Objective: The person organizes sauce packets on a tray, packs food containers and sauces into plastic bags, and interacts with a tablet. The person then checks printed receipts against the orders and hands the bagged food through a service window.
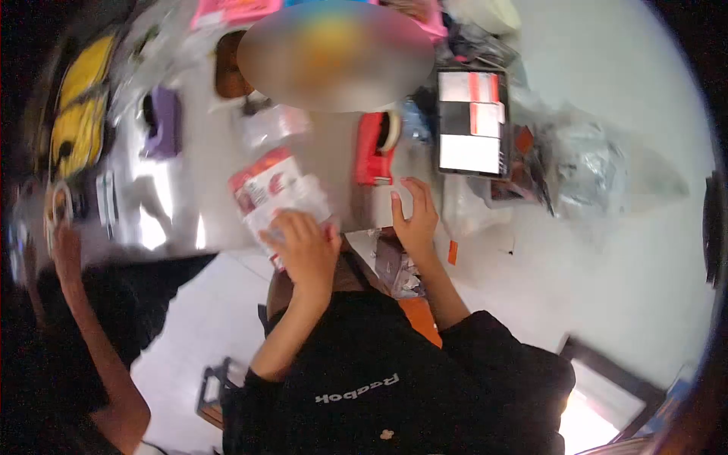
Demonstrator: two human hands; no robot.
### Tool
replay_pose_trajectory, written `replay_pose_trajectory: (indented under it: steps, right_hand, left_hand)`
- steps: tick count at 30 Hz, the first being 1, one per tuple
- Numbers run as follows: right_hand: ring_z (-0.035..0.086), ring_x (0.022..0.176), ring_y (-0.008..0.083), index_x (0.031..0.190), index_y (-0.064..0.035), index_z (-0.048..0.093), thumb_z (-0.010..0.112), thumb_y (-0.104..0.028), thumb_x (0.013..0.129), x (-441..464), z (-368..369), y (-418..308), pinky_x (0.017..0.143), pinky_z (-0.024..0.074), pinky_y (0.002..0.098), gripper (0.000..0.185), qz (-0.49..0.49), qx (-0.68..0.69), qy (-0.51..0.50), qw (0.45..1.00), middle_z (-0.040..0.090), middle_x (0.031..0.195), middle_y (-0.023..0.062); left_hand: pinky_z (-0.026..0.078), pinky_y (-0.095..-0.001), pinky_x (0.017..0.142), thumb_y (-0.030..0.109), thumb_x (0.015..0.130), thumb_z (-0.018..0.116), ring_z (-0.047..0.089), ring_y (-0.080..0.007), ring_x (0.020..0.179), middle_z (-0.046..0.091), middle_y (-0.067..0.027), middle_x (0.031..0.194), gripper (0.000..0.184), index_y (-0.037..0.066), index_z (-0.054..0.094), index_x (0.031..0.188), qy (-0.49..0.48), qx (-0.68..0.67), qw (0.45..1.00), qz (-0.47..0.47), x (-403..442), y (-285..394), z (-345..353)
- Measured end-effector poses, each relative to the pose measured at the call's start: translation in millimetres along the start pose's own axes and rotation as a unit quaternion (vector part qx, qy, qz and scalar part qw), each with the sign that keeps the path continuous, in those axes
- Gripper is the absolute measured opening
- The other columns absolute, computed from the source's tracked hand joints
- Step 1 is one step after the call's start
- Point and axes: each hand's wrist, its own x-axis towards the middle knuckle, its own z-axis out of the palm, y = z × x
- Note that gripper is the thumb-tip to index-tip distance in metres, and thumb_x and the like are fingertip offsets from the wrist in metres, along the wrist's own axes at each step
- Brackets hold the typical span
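My left hand [305, 249] grips the near part of a red-and-white printed packet [265, 182], fingers curled over it at the table's front edge. Clear plastic shows around the packet's right side. My right hand [417, 218] hovers at the table edge, fingers apart and holding nothing. Just beyond its fingertips a red tape dispenser [365, 155] with a roll of tape lies on the metal table [334, 152]. Motion blurs the packet's print.
A dark tablet [470, 121] lies at the right, beside crumpled clear plastic bags [588, 167]. A purple tape dispenser [164, 123] and a yellow-and-black bag [80, 106] are at the left. Pink trays [235, 10] line the back. Another person's hand [67, 243] is at far left.
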Motion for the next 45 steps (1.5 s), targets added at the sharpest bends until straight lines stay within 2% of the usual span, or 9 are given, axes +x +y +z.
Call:
replay_pose_trajectory:
  steps: [1, 4, 7, 12, 19, 22, 26, 31, 45]
  right_hand:
    - [0.061, 0.092, 0.0243, 0.106, -0.0075, 0.058, 0.064, -0.015, 0.082, 11, -12, 5, 0.1, 0.0339, 0.0569, 0.026, -0.095, -0.097, 0.021, 0.991, 0.061, 0.1, 0.008]
    - [0.058, 0.097, 0.0272, 0.104, -0.008, 0.058, 0.066, -0.019, 0.08, 30, -28, 32, 0.106, 0.0144, 0.0624, 0.027, -0.086, -0.095, 0.018, 0.992, 0.06, 0.101, 0.007]
    - [0.058, 0.097, 0.027, 0.105, -0.007, 0.058, 0.066, -0.017, 0.08, 44, -38, 51, 0.105, 0.0139, 0.0641, 0.028, -0.096, -0.113, 0.037, 0.988, 0.059, 0.103, 0.0073]
    - [0.057, 0.097, 0.0284, 0.109, -0.0071, 0.056, 0.07, -0.015, 0.077, 44, -36, 52, 0.105, 0.0206, 0.0607, 0.035, 0.092, 0.133, 0.043, 0.986, 0.057, 0.103, 0.01]
    - [0.06, 0.079, 0.0222, 0.108, -0.004, 0.056, 0.072, -0.008, 0.074, 54, -55, 57, 0.104, 0.031, 0.0501, 0.038, -0.083, 0.007, 0.046, 0.995, 0.058, 0.1, 0.0109]
    - [0.06, 0.082, 0.0228, 0.108, -0.0043, 0.056, 0.072, -0.008, 0.074, 60, -53, 66, 0.104, 0.0315, 0.0511, 0.038, -0.064, -0.023, 0.056, 0.996, 0.058, 0.101, 0.0109]
    - [0.058, 0.097, 0.0293, 0.11, -0.0099, 0.057, 0.073, -0.019, 0.075, 52, -46, 63, 0.106, 0.0237, 0.0586, 0.04, 0.079, 0.19, 0.005, 0.979, 0.058, 0.102, 0.011]
    - [0.059, 0.097, 0.0281, 0.11, -0.0114, 0.058, 0.074, -0.022, 0.074, 50, -51, 67, 0.107, 0.0202, 0.0596, 0.041, -0.049, 0.066, 0.007, 0.997, 0.059, 0.101, 0.0099]
    - [0.059, 0.094, 0.023, 0.104, -0.0115, 0.062, 0.073, -0.025, 0.074, 57, -40, 84, 0.109, 0.0114, 0.0598, 0.035, -0.085, 0.03, -0.021, 0.996, 0.059, 0.096, 0.0062]
  left_hand:
    - [0.03, -0.0604, 0.097, 0.049, 0.078, 0.053, 0.043, -0.0343, 0.112, 0.05, -0.0205, 0.119, 0.058, -0.002, 0.056, 0.106, -0.007, 0.006, 1.0, 0.002, 0, -1, -7]
    - [0.033, -0.0582, 0.094, 0.048, 0.079, 0.052, 0.044, -0.0353, 0.109, 0.05, -0.0218, 0.116, 0.056, -0.004, 0.056, 0.101, -0.006, 0.012, 1.0, 0.018, 3, -2, -15]
    - [0.037, -0.0549, 0.09, 0.047, 0.08, 0.053, 0.046, -0.035, 0.109, 0.051, -0.0229, 0.115, 0.054, -0.004, 0.055, 0.098, 0.002, 0.03, 0.999, 0.029, 4, 0, -18]
    - [0.036, -0.0545, 0.094, 0.045, 0.082, 0.051, 0.045, -0.0374, 0.113, 0.051, -0.0244, 0.114, 0.052, -0.004, 0.054, 0.097, 0.002, 0.036, 0.999, 0.032, 5, 1, -15]
    - [0.037, -0.0522, 0.093, 0.048, 0.082, 0.051, 0.047, -0.0386, 0.109, 0.051, -0.0258, 0.111, 0.058, -0.007, 0.052, 0.099, -0.028, 0.078, 0.996, 0.036, 10, 8, -17]
    - [0.038, -0.0514, 0.092, 0.049, 0.08, 0.052, 0.047, -0.0389, 0.109, 0.051, -0.0259, 0.11, 0.059, -0.008, 0.051, 0.099, -0.033, 0.097, 0.994, 0.046, 10, 7, -10]
    - [0.037, -0.051, 0.092, 0.047, 0.079, 0.053, 0.047, -0.04, 0.107, 0.05, -0.0272, 0.11, 0.059, -0.008, 0.051, 0.098, -0.045, 0.088, 0.994, 0.037, 12, 8, -11]
    - [0.038, -0.0501, 0.091, 0.046, 0.079, 0.053, 0.047, -0.0403, 0.104, 0.05, -0.0276, 0.11, 0.058, -0.009, 0.05, 0.099, -0.059, 0.079, 0.995, 0.024, 14, 11, -12]
    - [0.04, -0.0499, 0.087, 0.044, 0.08, 0.052, 0.048, -0.0388, 0.101, 0.05, -0.0261, 0.103, 0.054, -0.007, 0.049, 0.095, -0.018, 0.098, 0.994, 0.037, 13, 13, -10]
